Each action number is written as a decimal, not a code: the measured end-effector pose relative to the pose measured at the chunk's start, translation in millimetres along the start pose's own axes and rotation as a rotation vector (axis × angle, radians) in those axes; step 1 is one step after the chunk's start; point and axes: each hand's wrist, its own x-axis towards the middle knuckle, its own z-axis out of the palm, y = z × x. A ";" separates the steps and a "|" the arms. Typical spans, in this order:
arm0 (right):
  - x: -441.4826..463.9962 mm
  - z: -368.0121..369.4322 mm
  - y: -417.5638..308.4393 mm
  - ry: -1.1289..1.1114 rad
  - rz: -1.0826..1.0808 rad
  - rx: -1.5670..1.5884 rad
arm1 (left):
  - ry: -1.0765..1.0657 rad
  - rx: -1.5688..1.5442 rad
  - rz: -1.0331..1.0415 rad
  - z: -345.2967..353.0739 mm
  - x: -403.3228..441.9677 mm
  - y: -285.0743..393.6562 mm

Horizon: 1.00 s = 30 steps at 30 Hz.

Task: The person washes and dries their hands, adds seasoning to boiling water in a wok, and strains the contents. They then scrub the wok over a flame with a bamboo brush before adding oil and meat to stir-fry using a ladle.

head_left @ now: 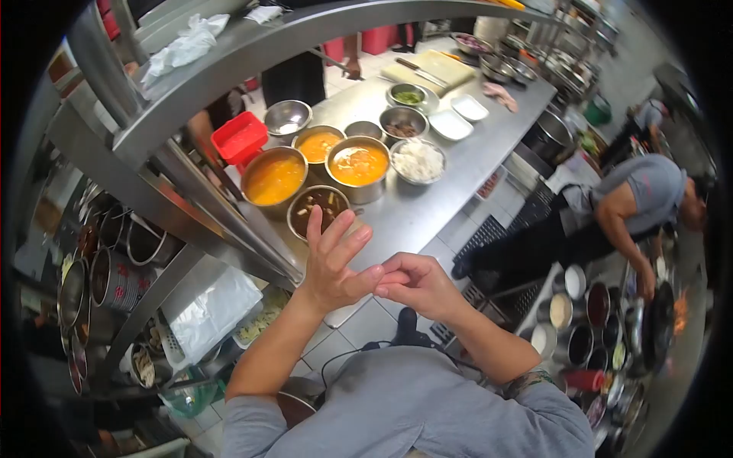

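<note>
My left hand point(336, 263) is raised over the near end of the steel table, its upper fingers spread apart. The lowest digit of that hand points right and meets the fingertips of my right hand point(418, 284). Those right fingers are curled and pressed together at that tip; what lies between them, if anything, is hidden. Just beyond my left fingers, and partly covered by them, is a steel pot of dark brown sauce with pale pieces point(324, 200). Behind it stand steel pots of orange, soup-like liquid point(275, 179) and a bowl of white, shredded-looking food point(418, 162).
On the steel table point(473, 156) are a red plastic container point(239, 137), white dishes point(450, 125), a bowl of greens point(408, 95) and a knife point(420, 72) on a cutting board. A steel shelf frame point(183, 198) rises at left. A co-worker point(634, 198) bends over a stove at right.
</note>
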 end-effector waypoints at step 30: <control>-390.5 42.5 28.6 1.246 -0.357 -0.226 | -0.022 -1.073 0.214 143.5 56.6 361.7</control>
